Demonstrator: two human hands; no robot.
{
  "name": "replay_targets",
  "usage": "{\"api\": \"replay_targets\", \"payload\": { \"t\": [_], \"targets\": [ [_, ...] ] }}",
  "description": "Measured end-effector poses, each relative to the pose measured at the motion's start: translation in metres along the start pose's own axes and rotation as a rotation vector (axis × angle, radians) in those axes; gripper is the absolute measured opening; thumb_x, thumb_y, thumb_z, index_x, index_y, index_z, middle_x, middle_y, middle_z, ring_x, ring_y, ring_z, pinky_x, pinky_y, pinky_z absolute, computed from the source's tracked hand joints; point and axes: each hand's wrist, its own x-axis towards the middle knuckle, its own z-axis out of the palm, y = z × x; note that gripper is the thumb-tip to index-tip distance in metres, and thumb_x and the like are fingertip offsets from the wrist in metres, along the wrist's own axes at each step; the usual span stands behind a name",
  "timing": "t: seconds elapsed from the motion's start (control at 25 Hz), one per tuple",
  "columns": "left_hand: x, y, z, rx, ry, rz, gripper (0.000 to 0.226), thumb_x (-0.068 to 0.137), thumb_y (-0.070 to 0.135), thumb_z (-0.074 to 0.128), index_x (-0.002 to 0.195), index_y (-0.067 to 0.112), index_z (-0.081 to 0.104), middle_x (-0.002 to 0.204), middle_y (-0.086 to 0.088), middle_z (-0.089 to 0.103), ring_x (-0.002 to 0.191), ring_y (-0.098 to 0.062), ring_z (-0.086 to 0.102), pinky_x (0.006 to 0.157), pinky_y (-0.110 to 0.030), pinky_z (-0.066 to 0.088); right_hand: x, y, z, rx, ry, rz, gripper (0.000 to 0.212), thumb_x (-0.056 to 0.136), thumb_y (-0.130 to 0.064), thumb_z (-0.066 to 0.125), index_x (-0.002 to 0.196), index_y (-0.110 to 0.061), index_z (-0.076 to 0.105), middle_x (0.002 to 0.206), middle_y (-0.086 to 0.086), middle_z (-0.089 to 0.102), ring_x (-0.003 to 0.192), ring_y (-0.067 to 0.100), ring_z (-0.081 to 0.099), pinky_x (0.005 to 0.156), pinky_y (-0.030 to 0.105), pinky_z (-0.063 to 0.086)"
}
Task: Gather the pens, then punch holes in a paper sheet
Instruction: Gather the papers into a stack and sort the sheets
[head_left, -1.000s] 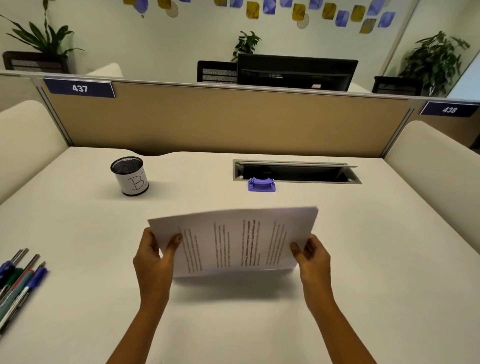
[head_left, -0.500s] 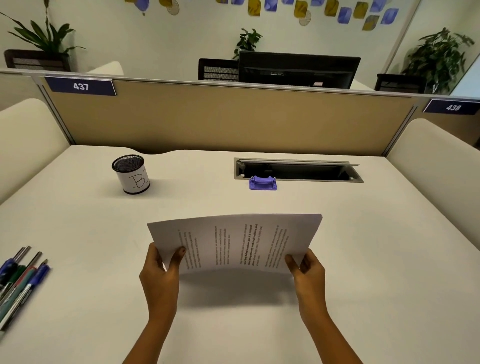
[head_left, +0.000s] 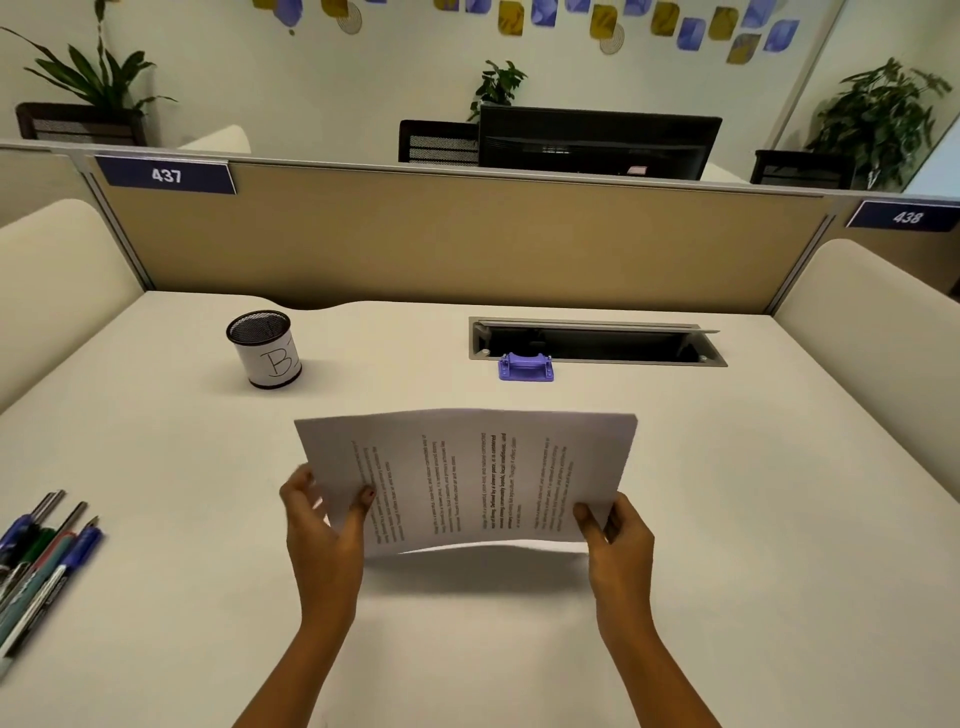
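Note:
A printed paper sheet (head_left: 467, 478) hangs a little above the white desk (head_left: 753, 519), turned sideways so its text lines run up and down. My left hand (head_left: 324, 535) pinches its near left corner, thumb on top. My right hand (head_left: 618, 540) grips the near right corner. A small purple hole punch (head_left: 525, 367) sits beyond the sheet, at the edge of the cable slot. Several pens (head_left: 39, 556) lie together at the desk's left edge. A black mesh pen cup (head_left: 265, 349) with a white label marked "B" stands at the back left.
An open cable slot (head_left: 597, 343) is set into the desk behind the punch. A tan partition (head_left: 457, 239) closes off the back, with cream side panels at left and right. A monitor and plants stand behind the partition.
The sheet has tipped from steeply raised towards flatter, and its far edge has dropped. Both hands kept their hold at the near corners.

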Motion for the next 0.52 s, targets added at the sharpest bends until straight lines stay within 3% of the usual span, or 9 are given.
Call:
{"api": "replay_targets", "payload": {
  "t": [0.12,0.2,0.28,0.36,0.44,0.52],
  "targets": [
    [0.016,0.016,0.001,0.077,0.126,0.157,0.077,0.078,0.01,0.072,0.14,0.007,0.026,0.149,-0.008,0.03,0.134,-0.02,0.033,0.114,-0.03,0.03,0.006,-0.026,-0.005,-0.093,0.021,-0.22,0.012,0.088,-0.009,0.062,0.09,-0.02,0.059,0.091,-0.009,0.066,0.086,0.011,0.064,0.081,0.028,0.058],
    [0.025,0.033,0.003,0.115,0.128,0.264,0.082,0.078,0.008,0.072,0.144,0.006,0.023,0.154,-0.007,0.025,0.14,-0.018,0.024,0.115,-0.014,0.016,0.007,-0.053,-0.009,-0.159,0.049,-0.402,0.011,0.087,-0.008,0.062,0.09,-0.019,0.059,0.089,-0.008,0.067,0.082,0.012,0.064,0.073,0.009,0.054],
    [0.033,0.051,0.004,0.131,0.077,0.388,0.077,0.081,0.011,0.07,0.145,0.012,0.026,0.153,-0.003,0.029,0.141,-0.015,0.025,0.116,-0.02,0.017,0.009,-0.083,-0.013,-0.234,0.067,-0.607,0.004,0.087,-0.014,0.062,0.091,-0.014,0.061,0.091,0.003,0.069,0.078,0.013,0.062,0.069,0.001,0.048],
    [0.039,0.071,0.005,0.124,-0.006,0.507,0.064,0.086,0.016,0.065,0.142,0.016,0.035,0.148,0.004,0.04,0.137,-0.007,0.032,0.114,-0.021,0.025,0.009,-0.113,-0.017,-0.332,0.075,-0.796,0.02,0.086,-0.024,0.057,0.093,-0.007,0.064,0.09,0.009,0.068,0.078,0.013,0.059,0.068,0.003,0.047],
    [0.041,0.087,0.008,0.085,-0.065,0.627,0.042,0.09,0.018,0.061,0.13,0.014,0.051,0.132,0.009,0.054,0.123,0.002,0.046,0.103,-0.01,0.034,0.011,-0.139,-0.019,-0.418,0.09,-0.915,0.021,0.085,-0.021,0.055,0.093,-0.005,0.065,0.088,0.011,0.068,0.079,0.015,0.055,0.07,0.009,0.047],
    [0.039,0.097,0.013,0.056,-0.067,0.71,0.023,0.091,0.017,0.058,0.112,0.009,0.063,0.11,0.008,0.064,0.1,-0.002,0.059,0.087,-0.004,0.041,0.012,-0.155,-0.02,-0.475,0.115,-1.021,0.015,0.083,-0.014,0.057,0.093,-0.005,0.065,0.088,0.012,0.068,0.082,0.015,0.051,0.073,0.011,0.045]
  ]
}}
